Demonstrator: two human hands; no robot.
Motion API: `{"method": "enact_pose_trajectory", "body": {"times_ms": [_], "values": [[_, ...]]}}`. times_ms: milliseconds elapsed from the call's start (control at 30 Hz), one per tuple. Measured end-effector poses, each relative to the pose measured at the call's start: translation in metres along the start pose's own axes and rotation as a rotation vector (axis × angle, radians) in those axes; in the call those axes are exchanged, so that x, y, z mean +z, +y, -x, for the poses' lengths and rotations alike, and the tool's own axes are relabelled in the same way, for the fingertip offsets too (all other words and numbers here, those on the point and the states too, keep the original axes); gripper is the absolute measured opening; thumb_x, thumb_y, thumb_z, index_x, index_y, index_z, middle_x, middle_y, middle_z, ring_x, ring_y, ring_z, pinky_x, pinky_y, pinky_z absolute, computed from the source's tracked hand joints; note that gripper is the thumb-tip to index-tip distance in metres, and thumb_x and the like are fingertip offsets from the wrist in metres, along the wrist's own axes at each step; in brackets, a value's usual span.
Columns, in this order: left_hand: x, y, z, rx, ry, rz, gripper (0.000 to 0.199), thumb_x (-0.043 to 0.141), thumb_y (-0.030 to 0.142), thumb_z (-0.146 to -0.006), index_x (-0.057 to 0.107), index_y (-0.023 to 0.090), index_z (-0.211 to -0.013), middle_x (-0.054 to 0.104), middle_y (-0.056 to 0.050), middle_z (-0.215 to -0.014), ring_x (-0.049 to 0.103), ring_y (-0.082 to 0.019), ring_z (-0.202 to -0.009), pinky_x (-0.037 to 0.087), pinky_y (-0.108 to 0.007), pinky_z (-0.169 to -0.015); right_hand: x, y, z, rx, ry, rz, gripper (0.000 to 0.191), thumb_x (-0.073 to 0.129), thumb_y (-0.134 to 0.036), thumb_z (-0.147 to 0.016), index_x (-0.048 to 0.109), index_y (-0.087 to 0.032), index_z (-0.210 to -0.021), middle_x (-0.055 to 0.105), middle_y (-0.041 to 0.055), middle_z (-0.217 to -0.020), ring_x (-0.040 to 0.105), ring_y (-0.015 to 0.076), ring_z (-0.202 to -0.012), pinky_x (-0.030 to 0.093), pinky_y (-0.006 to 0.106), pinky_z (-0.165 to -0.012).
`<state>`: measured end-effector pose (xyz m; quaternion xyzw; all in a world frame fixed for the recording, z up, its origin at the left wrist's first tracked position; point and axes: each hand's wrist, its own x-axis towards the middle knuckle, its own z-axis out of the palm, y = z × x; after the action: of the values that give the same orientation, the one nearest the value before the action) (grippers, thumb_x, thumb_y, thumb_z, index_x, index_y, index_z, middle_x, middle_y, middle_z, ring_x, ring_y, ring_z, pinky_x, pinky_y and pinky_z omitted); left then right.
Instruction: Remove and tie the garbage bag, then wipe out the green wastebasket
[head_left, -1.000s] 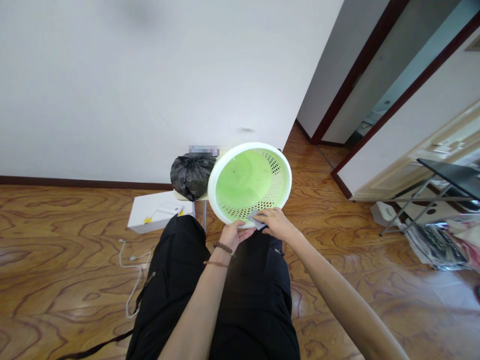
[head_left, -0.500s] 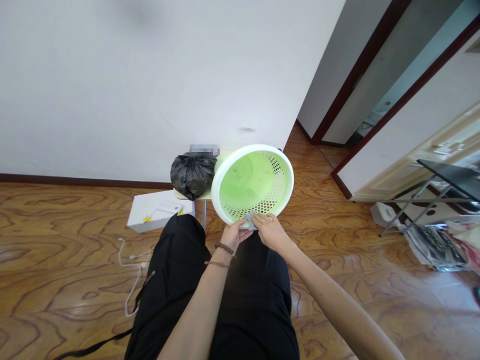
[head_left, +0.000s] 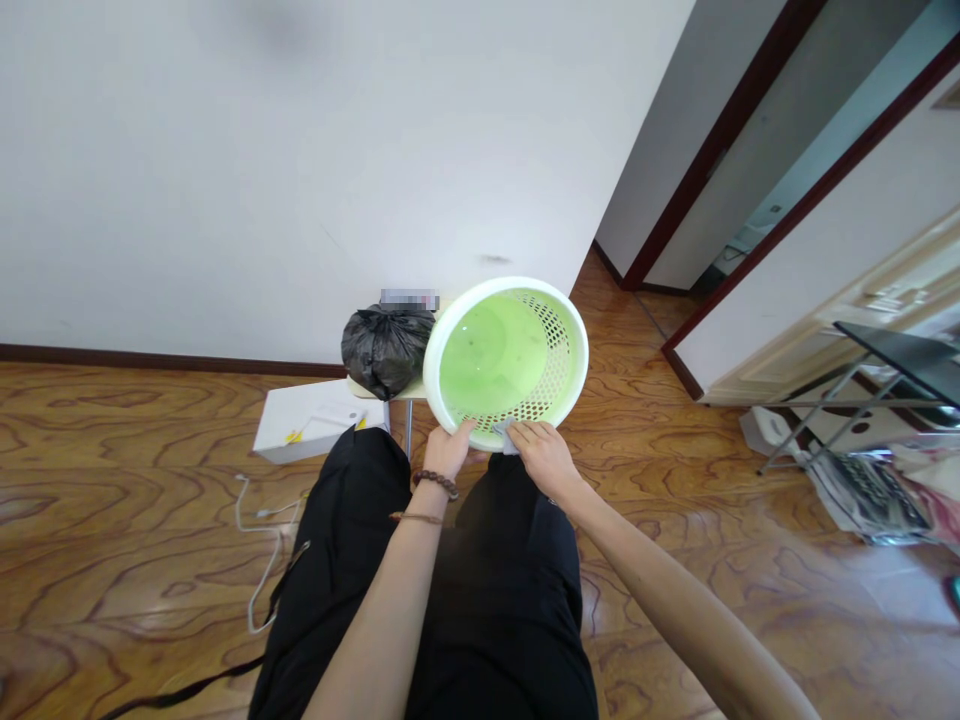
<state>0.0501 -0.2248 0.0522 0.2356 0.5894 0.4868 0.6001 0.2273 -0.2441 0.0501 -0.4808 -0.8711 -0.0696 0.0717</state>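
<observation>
A light green basket [head_left: 491,350] with a white rim and perforated sides is tilted so its inside faces me. My left hand [head_left: 450,450], with a beaded bracelet at the wrist, grips the near rim, thumb on top and fingers underneath. Just right of it, my right hand [head_left: 541,455] presses a small pale grey cloth [head_left: 507,436] against the same rim. A tied black plastic bag [head_left: 386,350] sits on a small pale stool [head_left: 360,388] left of the basket.
A white box [head_left: 300,420] and a white cable [head_left: 270,580] lie on the wooden floor at left. The wall rises behind the stool. At right stands a dark folding table [head_left: 900,355] beside piled items.
My left hand has moved left along the rim, away from the cloth. The basket has shifted slightly up, and my right hand still holds the cloth on its rim.
</observation>
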Motion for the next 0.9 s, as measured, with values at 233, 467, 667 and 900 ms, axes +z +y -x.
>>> {"method": "enact_pose_trajectory", "body": {"times_ms": [233, 467, 667, 900], "values": [[0.0, -0.011, -0.004, 0.002, 0.019, 0.113, 0.024, 0.066, 0.007, -0.065, 0.063, 0.006, -0.089, 0.067, -0.017, -0.098, 0.067, -0.025, -0.08, 0.06, -0.036, -0.061, -0.008, 0.003, 0.0, -0.089, -0.173, -0.097, 0.037, 0.044, -0.018, -0.09, 0.054, -0.011, -0.125, 0.057, 0.0128, -0.127, 0.052, 0.0201, -0.116, 0.039, 0.034, -0.096], [0.004, -0.013, -0.003, 0.007, -0.002, 0.196, 0.025, 0.064, 0.005, -0.067, 0.062, 0.007, -0.091, 0.067, -0.016, -0.098, 0.067, -0.025, -0.079, 0.061, -0.04, -0.06, -0.006, 0.008, 0.01, 0.15, -0.063, -0.031, 0.043, 0.037, -0.009, -0.087, 0.053, -0.006, -0.127, 0.054, 0.0156, -0.13, 0.045, 0.0223, -0.124, 0.03, 0.036, -0.106], [0.006, -0.016, -0.003, 0.005, -0.008, 0.22, 0.026, 0.06, 0.005, -0.07, 0.06, 0.008, -0.096, 0.068, -0.013, -0.09, 0.067, -0.022, -0.079, 0.06, -0.037, -0.062, -0.002, -0.014, 0.002, 0.025, -0.074, -0.136, 0.047, 0.038, -0.013, -0.087, 0.049, -0.008, -0.132, 0.05, 0.0105, -0.136, 0.042, 0.0191, -0.127, 0.029, 0.031, -0.107], [0.005, -0.014, -0.004, -0.009, 0.015, 0.169, 0.024, 0.063, 0.008, -0.07, 0.062, 0.008, -0.094, 0.069, -0.014, -0.092, 0.067, -0.021, -0.069, 0.058, -0.033, -0.054, -0.007, -0.004, 0.0, 0.224, -0.083, 0.039, 0.043, 0.036, -0.01, -0.087, 0.054, 0.0, -0.125, 0.05, 0.0206, -0.132, 0.04, 0.0265, -0.128, 0.025, 0.04, -0.109]]}}
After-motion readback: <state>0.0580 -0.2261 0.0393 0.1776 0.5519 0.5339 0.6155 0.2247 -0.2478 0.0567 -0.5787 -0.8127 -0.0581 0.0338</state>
